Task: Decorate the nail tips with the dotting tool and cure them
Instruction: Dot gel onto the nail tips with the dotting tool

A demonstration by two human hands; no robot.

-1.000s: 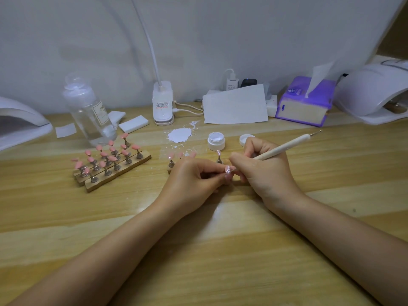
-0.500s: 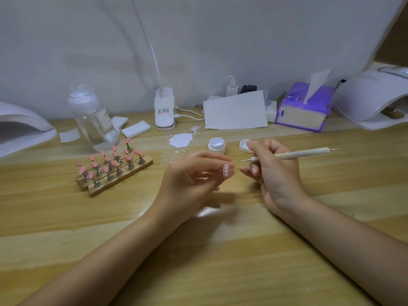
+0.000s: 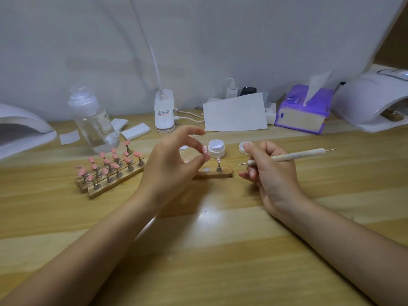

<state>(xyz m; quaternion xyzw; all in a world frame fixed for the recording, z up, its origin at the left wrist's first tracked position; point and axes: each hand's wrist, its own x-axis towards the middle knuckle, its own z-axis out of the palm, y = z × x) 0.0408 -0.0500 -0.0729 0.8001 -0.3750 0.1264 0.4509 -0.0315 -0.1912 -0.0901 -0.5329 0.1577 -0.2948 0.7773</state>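
Observation:
My left hand (image 3: 174, 166) pinches a pink nail tip (image 3: 205, 149) with white dots between thumb and fingers, raised above a small wooden holder strip (image 3: 225, 172). One dotted pink tip (image 3: 218, 160) stands on a peg of that strip. My right hand (image 3: 269, 171) grips a cream dotting tool (image 3: 295, 155) held level, metal points at both ends, to the right of the strip. An open white gel pot (image 3: 216, 147) and its lid (image 3: 242, 146) sit just behind. Wooden strips with several plain pink tips (image 3: 110, 171) lie to the left.
A white curing lamp (image 3: 371, 100) stands at the back right, another (image 3: 22, 129) at the far left. A clear bottle (image 3: 95, 120), white pads (image 3: 135, 131), a desk lamp base (image 3: 164, 111), a paper sheet (image 3: 235, 113) and a purple tissue box (image 3: 302, 111) line the back.
My hands have drawn apart; the left lifted the dotted tip up off the table, and the right swung the dotting tool level, away from the tip. The small strip is now uncovered.

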